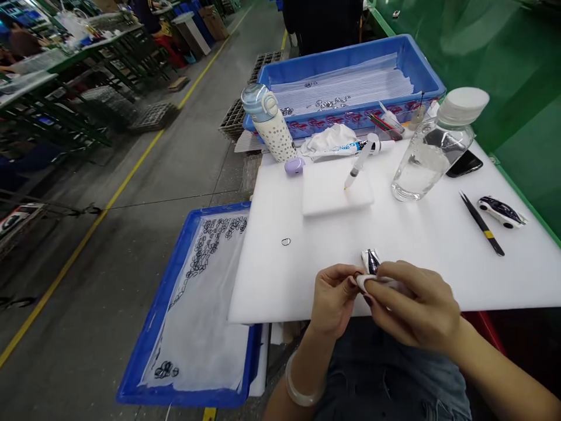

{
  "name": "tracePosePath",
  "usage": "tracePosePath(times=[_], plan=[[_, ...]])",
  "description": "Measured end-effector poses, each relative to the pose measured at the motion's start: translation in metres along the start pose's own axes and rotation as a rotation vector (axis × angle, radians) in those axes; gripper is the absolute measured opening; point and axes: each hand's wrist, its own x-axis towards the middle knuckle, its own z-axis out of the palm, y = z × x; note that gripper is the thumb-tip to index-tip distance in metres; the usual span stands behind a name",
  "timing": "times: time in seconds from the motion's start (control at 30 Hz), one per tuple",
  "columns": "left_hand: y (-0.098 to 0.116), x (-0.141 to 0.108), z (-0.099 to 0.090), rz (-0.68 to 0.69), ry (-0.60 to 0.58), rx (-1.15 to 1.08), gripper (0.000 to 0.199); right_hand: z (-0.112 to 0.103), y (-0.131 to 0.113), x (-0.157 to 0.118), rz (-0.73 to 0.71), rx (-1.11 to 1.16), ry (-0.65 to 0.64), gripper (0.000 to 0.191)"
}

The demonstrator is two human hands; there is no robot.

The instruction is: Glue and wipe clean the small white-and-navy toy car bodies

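Before the foam block (324, 196), the right hand (414, 298) is pinching cloth (362, 282) by a toy car (371, 261), left hand's (333, 299) grasp unclear; slackening would be risking drops.

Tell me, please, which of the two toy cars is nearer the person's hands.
The toy car at the left hand and right hand, which partly hide it; the other car lies apart, beside the tweezers.
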Motion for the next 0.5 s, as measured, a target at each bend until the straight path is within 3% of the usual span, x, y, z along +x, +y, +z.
tracePosePath(times=[0.2, 0.33, 0.43, 0.5], plan=[[-0.002, -0.001, -0.001, 0.003, -0.059, -0.002, 0.031, -0.008, -0.001, 0.000, 0.074, -0.109, 0.038, 0.019], [-0.001, -0.002, -0.002, 0.032, -0.057, -0.037, 0.024, -0.003, -0.005, 0.002, -0.015, -0.046, -0.071, 0.011], [-0.001, -0.002, 0.000, 0.032, -0.040, 0.002, 0.028, -0.018, -0.002, 0.002, 0.002, -0.012, -0.134, 0.009], [-0.001, -0.002, 0.001, 0.037, -0.036, 0.042, 0.032, -0.034, 0.003, -0.001, 0.131, 0.045, -0.091, 0.013]])
